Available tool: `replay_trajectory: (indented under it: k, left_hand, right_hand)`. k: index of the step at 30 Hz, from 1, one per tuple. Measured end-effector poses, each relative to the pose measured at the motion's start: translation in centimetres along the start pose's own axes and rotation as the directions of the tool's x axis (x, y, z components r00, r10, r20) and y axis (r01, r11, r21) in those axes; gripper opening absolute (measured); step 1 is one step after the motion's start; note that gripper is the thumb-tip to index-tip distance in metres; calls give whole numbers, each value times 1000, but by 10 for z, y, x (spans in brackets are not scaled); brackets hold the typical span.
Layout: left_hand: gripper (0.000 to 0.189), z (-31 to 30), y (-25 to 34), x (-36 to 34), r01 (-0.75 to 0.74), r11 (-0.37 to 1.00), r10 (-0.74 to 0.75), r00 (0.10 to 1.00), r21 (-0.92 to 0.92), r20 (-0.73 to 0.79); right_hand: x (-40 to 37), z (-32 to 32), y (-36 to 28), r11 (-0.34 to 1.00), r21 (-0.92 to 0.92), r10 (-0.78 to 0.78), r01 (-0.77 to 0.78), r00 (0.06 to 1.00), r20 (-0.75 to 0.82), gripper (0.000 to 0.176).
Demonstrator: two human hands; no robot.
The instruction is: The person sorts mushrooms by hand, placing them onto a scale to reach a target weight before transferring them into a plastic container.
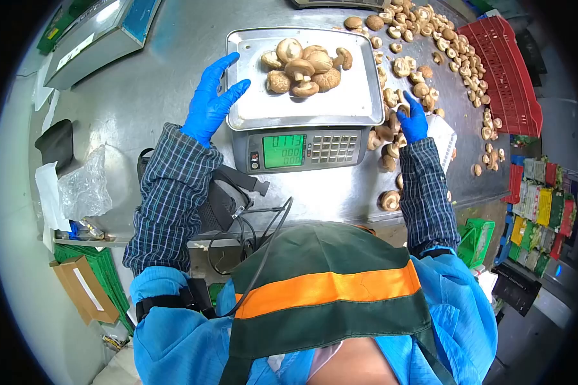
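Note:
A digital scale (pixel 302 151) with a lit green display carries a metal tray (pixel 250 110). Several brown mushrooms (pixel 300 68) lie in a cluster on that tray. At the tray's left edge is my left hand (pixel 212 99) in a blue glove, fingers spread and holding nothing. To the right of the scale, my right hand (pixel 413 119), also gloved in blue, is among loose mushrooms (pixel 384 133). Its fingers are bent around a mushroom (pixel 402 110), partly hidden by them. A white plastic container (pixel 440 138) sits just right of that hand.
More mushrooms (pixel 430 25) spread over the metal table (pixel 173 70) at the back right, beside a red crate (pixel 504 77). A blue-and-grey box (pixel 96 45) stands at the back left. Clear plastic film (pixel 87 186) lies on the left, and black cables (pixel 263 218) hang by the front edge.

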State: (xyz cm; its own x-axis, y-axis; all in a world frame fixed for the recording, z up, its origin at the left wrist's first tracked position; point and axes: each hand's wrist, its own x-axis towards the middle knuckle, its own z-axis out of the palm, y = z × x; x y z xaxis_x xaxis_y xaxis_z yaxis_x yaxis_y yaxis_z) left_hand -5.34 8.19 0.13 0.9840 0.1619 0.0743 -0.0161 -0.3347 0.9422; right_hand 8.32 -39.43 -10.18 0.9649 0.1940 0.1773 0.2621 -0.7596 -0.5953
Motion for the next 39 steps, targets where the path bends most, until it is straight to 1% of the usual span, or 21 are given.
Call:
replay_trajectory:
  k: [1,2,4,5,8,9,10,11,16,17,18,22,23,26,27,31,33,35,37,38,39]
  left_hand:
    - [61,1,-2,1,10,999,-10,1000,-38,18]
    - [61,5,-2,4,4,999,-4,1000,-44,11]
    - [76,19,-2,9,48,995,-43,997,-83,57]
    - [89,27,-7,14,-23,1000,23,996,-1,83]
    - [117,54,-22,34,-169,940,147,984,297,97]
    - [122,59,-14,40,-165,934,142,985,318,95]
    - [123,65,-11,46,-128,951,105,990,281,94]
    - [124,69,-12,51,-90,966,69,993,242,93]
    - [118,59,-18,67,-85,969,70,995,230,73]
    - [114,51,-21,73,-151,966,141,988,209,62]
    - [110,41,-19,78,-214,958,209,977,192,49]
    - [106,-18,-16,110,-244,935,283,951,259,-126]
    - [106,-34,-19,118,-240,934,285,948,265,-145]
    - [109,-87,-40,145,-208,952,250,951,225,-181]
    - [109,-102,-56,155,-203,950,251,948,236,-197]
    - [111,-153,-121,186,-107,954,178,955,281,-239]
    - [114,-167,-154,194,-10,936,90,973,352,-212]
    - [116,-173,-181,196,40,915,44,979,401,-200]
    - [118,-173,-201,193,85,889,-8,985,450,-170]
    - [119,-172,-209,190,51,905,29,983,422,-182]
    - [120,-170,-214,188,11,918,70,979,396,-191]
  right_hand:
    - [5,-3,-25,997,62,-39,44,996,-82,63]
    - [12,-3,-51,952,305,22,11,994,-103,63]
    - [30,-5,-95,870,491,46,-51,999,22,70]
    - [36,0,-119,800,595,37,-76,996,79,74]
    - [46,24,-173,746,622,20,-236,942,334,94]
    - [49,35,-179,718,641,-18,-271,914,406,100]
    - [51,42,-186,708,633,-50,-312,872,486,106]
    - [53,58,-177,744,649,-144,-161,909,391,106]
    - [55,52,-221,734,626,-32,-264,907,421,96]
    - [62,54,-230,749,600,-8,-281,902,432,94]
    - [74,60,-236,793,582,-60,-181,927,370,96]
    - [136,78,-283,815,577,-285,55,905,315,95]
    - [149,82,-303,812,582,-235,-34,895,380,94]
    - [196,121,-346,732,681,-361,-9,843,399,88]
    - [214,141,-354,731,680,-337,-61,833,438,86]
    - [259,217,-393,836,515,-203,-188,766,610,89]
    - [269,258,-396,868,414,-92,-275,729,678,82]
    - [273,291,-394,862,391,-74,-322,683,726,85]
    - [272,315,-388,865,272,32,-422,587,809,87]
    - [274,330,-373,881,322,-75,-347,569,819,89]
    - [272,327,-373,876,315,-61,-365,564,823,89]
